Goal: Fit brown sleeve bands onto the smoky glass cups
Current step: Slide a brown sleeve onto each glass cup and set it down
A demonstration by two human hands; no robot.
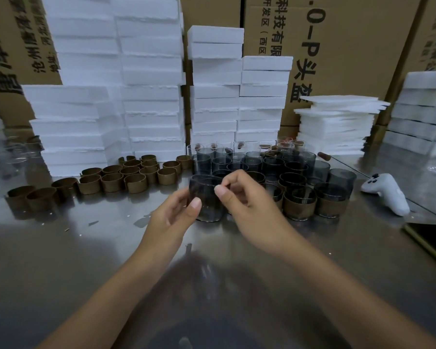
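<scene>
**Step in hand: cup pickup, pre-banding**

1. L hand is gripping the held cup round its left wall, thumb across the front. The cup is sitting just above the steel table, in front of the cup cluster.
2. R hand is pinching the same cup near the rim, fingers curled, thumb on the near side. A two-hand hold is probably steadying the glass so its base stays free for a band.
3. No band is showing on the held cup; its wall is reading dark and bare.

**Layout**

- Brown sleeve bands are standing in rows to the L, near the L hand's reach; likely the feed side.
- Banded cups are grouping at front R; likely the output side.
- Unbanded smoky cups are standing behind them, w/ clear glasses at the rear.
- White foam stacks are lining the back, presumably packing.
- A white controller is lying to the R, apart from the cups.

**Markings**

- Cartons are carrying cut-off print: "科技有限", "开发区(西区", "-P头盔". L carton text is tilted and too blurred to read.
- No brand is visible on cups or bands.
</scene>
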